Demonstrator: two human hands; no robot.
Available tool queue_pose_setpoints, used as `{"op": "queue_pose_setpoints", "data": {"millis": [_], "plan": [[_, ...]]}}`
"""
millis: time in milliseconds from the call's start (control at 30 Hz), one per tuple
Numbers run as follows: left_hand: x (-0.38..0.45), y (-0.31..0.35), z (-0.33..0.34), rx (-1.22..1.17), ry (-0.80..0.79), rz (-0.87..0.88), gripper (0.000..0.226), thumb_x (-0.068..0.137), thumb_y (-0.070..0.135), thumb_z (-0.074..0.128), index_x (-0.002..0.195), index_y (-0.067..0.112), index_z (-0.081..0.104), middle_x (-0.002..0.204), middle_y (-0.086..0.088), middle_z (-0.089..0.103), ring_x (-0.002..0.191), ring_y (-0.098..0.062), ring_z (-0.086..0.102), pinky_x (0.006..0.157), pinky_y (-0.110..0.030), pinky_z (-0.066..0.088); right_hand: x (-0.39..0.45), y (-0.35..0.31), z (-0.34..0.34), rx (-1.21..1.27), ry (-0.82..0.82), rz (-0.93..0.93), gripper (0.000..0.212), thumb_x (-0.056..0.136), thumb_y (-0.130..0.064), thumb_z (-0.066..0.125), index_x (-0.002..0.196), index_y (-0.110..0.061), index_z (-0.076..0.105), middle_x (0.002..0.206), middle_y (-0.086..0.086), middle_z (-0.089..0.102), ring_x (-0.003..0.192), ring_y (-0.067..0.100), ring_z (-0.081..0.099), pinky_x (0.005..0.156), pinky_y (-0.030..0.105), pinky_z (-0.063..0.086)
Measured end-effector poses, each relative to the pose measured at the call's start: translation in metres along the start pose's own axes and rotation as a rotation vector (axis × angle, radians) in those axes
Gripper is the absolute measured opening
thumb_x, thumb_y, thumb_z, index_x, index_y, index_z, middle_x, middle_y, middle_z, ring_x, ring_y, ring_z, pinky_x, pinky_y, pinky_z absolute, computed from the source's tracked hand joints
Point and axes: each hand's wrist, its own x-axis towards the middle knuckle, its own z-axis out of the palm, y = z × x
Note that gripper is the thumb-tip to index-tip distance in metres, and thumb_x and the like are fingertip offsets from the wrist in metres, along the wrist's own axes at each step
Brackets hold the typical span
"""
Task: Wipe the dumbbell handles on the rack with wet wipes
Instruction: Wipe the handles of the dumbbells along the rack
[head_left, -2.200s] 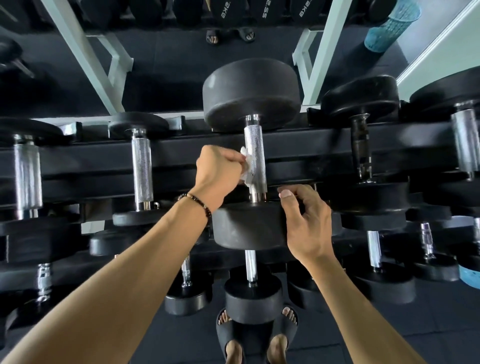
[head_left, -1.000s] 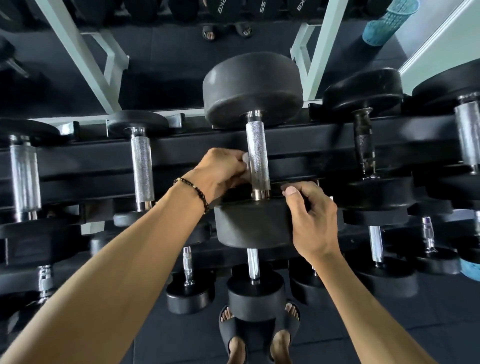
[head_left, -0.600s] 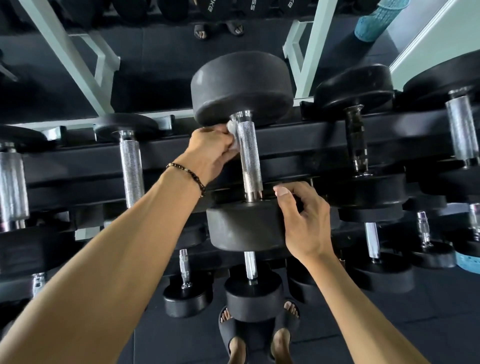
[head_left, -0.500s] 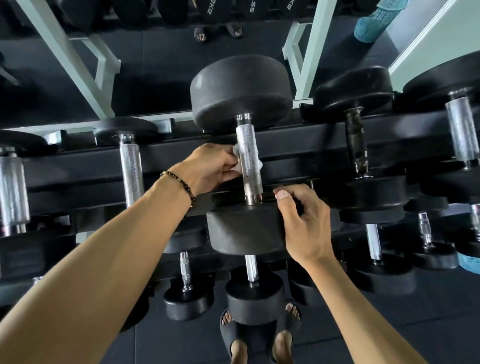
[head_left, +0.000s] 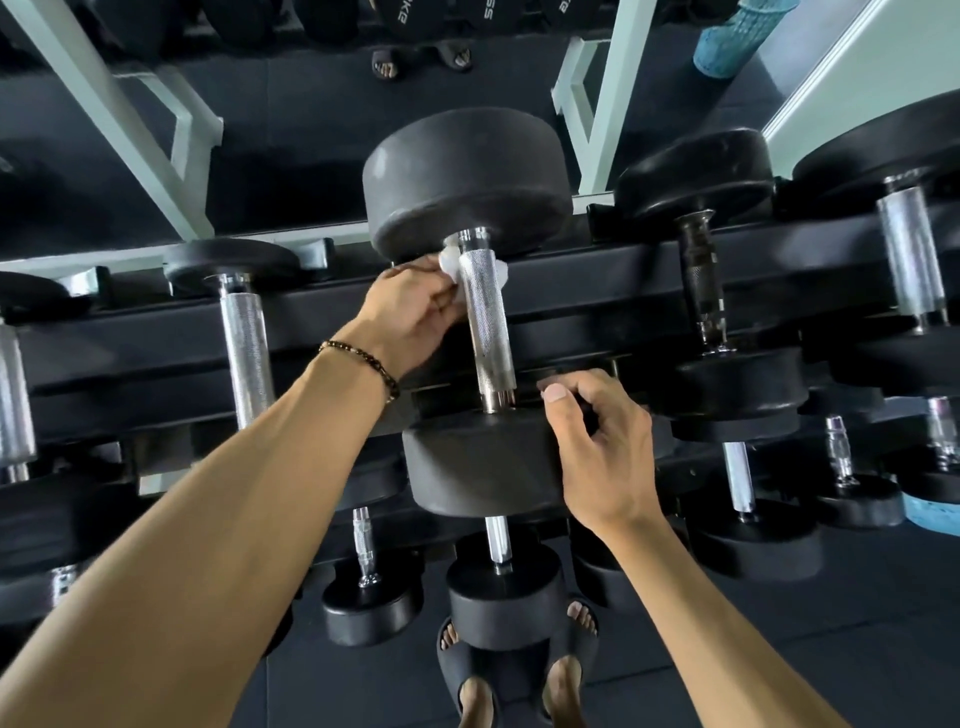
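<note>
Left hand (head_left: 410, 306) is pinched tight on a crumpled white wet wipe (head_left: 451, 264), pressing it against the top of the knurled chrome dumbbell handle (head_left: 485, 322), right under the big matte black round far head (head_left: 465, 179); a sliver of white wipe peeks out on the handle's other side too. A dark beaded bracelet (head_left: 363, 364) circles that wrist. Right hand (head_left: 597, 447) is curled around the edge of the near black rubbery head (head_left: 478, 462), thumb on its upper rim, fingers wrapped behind, gripping it. The dumbbell lies across the black steel rails of the tiered dumbbell rack (head_left: 597, 291), front to back. Left of it sits a neighbouring dumbbell with a rough silver handle (head_left: 247, 348); to the right, one with a dark, worn black handle (head_left: 701, 280), then another bright chrome one (head_left: 911, 260) at the far edge. Lower tiers hold smaller black-headed dumbbells with slim shiny bars (head_left: 498, 540). Below, the person's feet in black slide sandals (head_left: 470, 670) stand on dark rubber flooring. Up top, a teal mesh basket (head_left: 737, 36); what is in it cannot be told.
</note>
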Motion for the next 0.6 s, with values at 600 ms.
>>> {"op": "queue_pose_setpoints", "data": {"millis": [600], "plan": [[-0.030, -0.026, -0.018, 0.566, -0.360, -0.269, 0.051, 0.091, -0.021, 0.044, 0.081, 0.014, 0.081, 0.089, 0.000, 0.077, 0.080, -0.007, 0.073, 0.070, -0.019, 0.060, 0.000, -0.001, 0.001, 0.010, -0.016, 0.034, 0.019, 0.083, -0.043, 0.044, 0.074, -0.041, 0.061, 0.094, -0.023, 0.066, 0.099, 0.003, 0.060, 0.088, 0.026, 0.046]]}}
